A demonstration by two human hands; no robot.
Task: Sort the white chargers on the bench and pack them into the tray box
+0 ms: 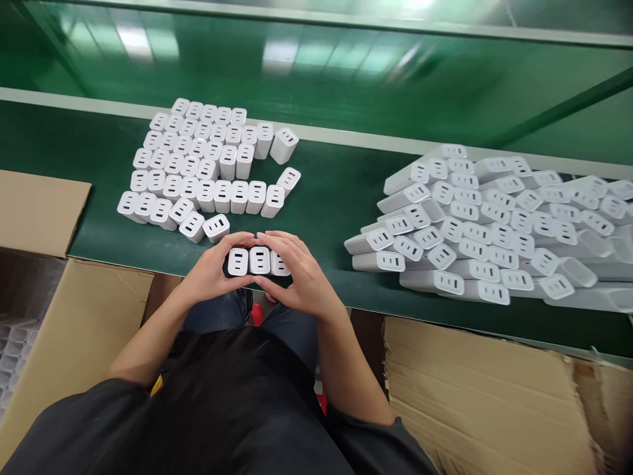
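Three white charger housings (259,260), each with a few port slots in its end face, sit side by side in a row between my hands at the front edge of the table. My left hand (216,266) wraps round the left end of this row, thumb and fingers closed on it. From the other side my right hand (300,272) grips the row, its fingers covering part of the rightmost housing. Slotted ends face up toward me. Just beyond my hands, upright housings (189,188) of the same kind stand in rows, a few of them tilted or apart.
On the right, a pile of similar white housings (475,231) lies stacked on the green table (331,191). A green panel (316,72) rises behind. Cardboard boxes (475,389) stand below the front edge, and a cardboard flap (39,208) overlaps the table at left.
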